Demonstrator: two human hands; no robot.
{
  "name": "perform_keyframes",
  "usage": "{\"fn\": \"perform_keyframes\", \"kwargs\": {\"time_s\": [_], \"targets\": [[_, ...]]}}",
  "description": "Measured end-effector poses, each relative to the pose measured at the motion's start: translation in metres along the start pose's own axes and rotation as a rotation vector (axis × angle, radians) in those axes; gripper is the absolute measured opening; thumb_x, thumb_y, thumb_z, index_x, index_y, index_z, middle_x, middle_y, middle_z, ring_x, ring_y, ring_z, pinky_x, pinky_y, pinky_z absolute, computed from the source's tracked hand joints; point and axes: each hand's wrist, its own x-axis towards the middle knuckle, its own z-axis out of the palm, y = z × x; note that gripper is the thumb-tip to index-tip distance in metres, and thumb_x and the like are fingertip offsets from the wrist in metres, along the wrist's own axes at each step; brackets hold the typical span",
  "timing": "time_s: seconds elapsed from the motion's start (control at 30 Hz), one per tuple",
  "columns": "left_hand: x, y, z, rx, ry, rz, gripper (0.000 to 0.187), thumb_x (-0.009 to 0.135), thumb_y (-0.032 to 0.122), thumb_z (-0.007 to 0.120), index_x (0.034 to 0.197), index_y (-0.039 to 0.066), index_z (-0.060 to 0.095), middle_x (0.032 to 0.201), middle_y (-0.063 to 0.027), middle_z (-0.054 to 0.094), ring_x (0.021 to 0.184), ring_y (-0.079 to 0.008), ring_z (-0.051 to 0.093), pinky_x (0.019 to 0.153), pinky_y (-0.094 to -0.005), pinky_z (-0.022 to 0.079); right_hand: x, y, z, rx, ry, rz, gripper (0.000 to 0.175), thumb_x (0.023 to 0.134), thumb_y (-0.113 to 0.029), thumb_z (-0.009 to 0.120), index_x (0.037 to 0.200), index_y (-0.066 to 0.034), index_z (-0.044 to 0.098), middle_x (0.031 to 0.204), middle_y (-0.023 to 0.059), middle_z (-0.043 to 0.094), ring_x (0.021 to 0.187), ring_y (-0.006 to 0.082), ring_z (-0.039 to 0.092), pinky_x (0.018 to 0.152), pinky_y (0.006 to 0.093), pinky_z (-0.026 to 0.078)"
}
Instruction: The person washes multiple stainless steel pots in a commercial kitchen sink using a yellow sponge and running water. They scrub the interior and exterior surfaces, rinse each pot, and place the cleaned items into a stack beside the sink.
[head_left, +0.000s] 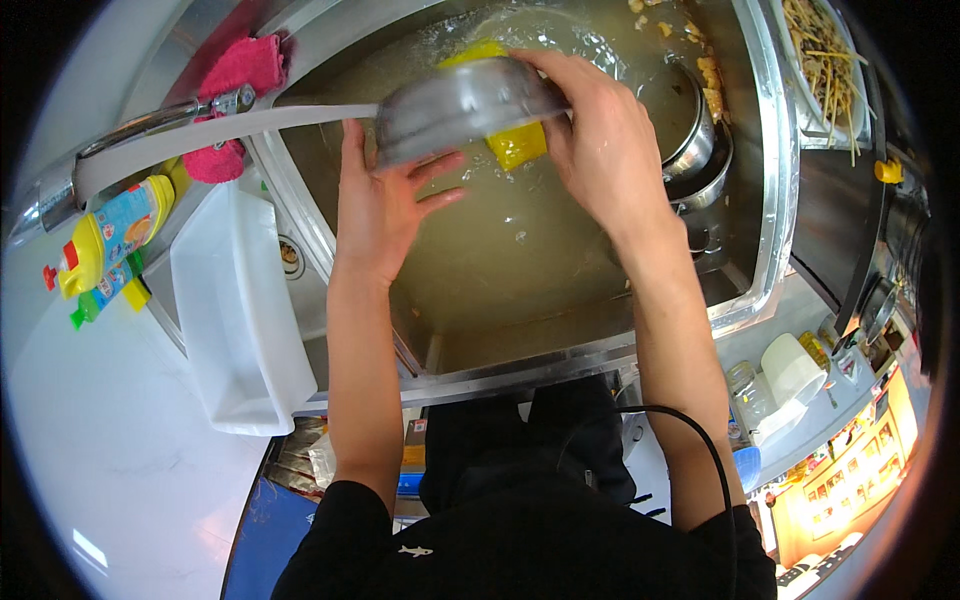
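Note:
A round stainless-steel bowl or pan (465, 109), blurred by motion, is tilted on its side above cloudy water in a steel sink (510, 364). My right hand (600, 127) grips its right rim, thumb below and fingers over the top. My left hand (390, 195) supports its lower left side, with some fingers spread beneath it. A yellow sponge or cloth (517, 145) shows behind and below the metal; its middle is hidden. Water streams from a chrome faucet (56, 199) towards the vessel's left side. Metal pots (694, 142) lie at the sink's right side.
Left of the sink are a white plastic tub (240, 315), a yellow detergent bottle (116, 232), a green bottle (105, 292) and a pink cloth (244, 67). Food scraps (709, 75) lie along the right sink wall. A white container (825, 67) holds thin sticks.

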Motion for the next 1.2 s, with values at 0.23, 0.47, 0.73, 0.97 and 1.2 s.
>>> {"fn": "perform_keyframes", "kwargs": {"time_s": [0.23, 0.47, 0.73, 0.97, 1.2], "targets": [[0.001, -0.012, 0.001, 0.054, 0.017, 0.285, 0.076, 0.113, 0.065, 0.025, 0.163, 0.009, 0.037, 0.16, -0.0142, 0.048, 0.149, -0.028, 0.046, 0.123, -0.052, 0.035, 0.018, 0.01, -0.008, 0.503, -0.533, 0.43, 0.044, 0.101, -0.034, 0.066, 0.098, 0.0099, 0.071, 0.07, 0.0187, 0.069, 0.061, 0.0273, 0.07, 0.059, 0.0406, 0.057], [-0.016, -0.025, 0.015, -0.204, 0.09, 0.417, 0.065, 0.116, 0.052, 0.034, 0.151, 0.001, 0.053, 0.15, -0.013, 0.06, 0.137, -0.0275, 0.058, 0.118, -0.0461, 0.045, -0.018, 0.01, 0.002, 0.647, -0.553, 0.733, 0.085, 0.107, -0.069, 0.047, 0.068, 0.0036, 0.066, 0.059, 0.0108, 0.061, 0.052, 0.0185, 0.062, 0.052, 0.0325, 0.053], [-0.065, -0.051, 0.027, -0.031, 0.129, 0.417, 0.068, 0.115, 0.056, 0.031, 0.163, 0.009, 0.043, 0.158, -0.0138, 0.054, 0.147, -0.0278, 0.049, 0.123, -0.0466, 0.037, -0.087, 0.03, -0.004, 1.145, -0.588, 0.911, 0.074, 0.112, -0.058, 0.041, 0.143, 0.0074, 0.056, 0.095, 0.0168, 0.076, 0.071, 0.0226, 0.074, 0.063, 0.0322, 0.06], [-0.118, -0.051, 0.021, 0.757, 0.432, 0.432, 0.064, 0.108, 0.045, 0.043, 0.162, 0.009, 0.044, 0.161, -0.0131, 0.048, 0.148, -0.0315, 0.044, 0.123, -0.0482, 0.034, -0.164, -0.005, 0.066, 1.554, -1.171, 1.023, 0.035, 0.112, -0.035, 0.05, 0.126, -0.0084, 0.068, 0.088, 0.0148, 0.077, 0.067, 0.0192, 0.071, 0.049, 0.0291, 0.054], [-0.119, -0.058, 0.026, 0.631, 0.536, 0.472, 0.049, 0.111, 0.032, 0.044, 0.154, 0.009, 0.05, 0.161, -0.016, 0.046, 0.148, -0.0357, 0.044, 0.12, -0.0566, 0.041, -0.182, 0.016, 0.042, 1.843, -1.082, 0.936, 0.038, 0.101, -0.031, 0.068, 0.071, -0.0133, 0.054, 0.056, -0.0033, 0.05, 0.04, 0.0058, 0.034, 0.034, 0.0239, 0.022]]}}
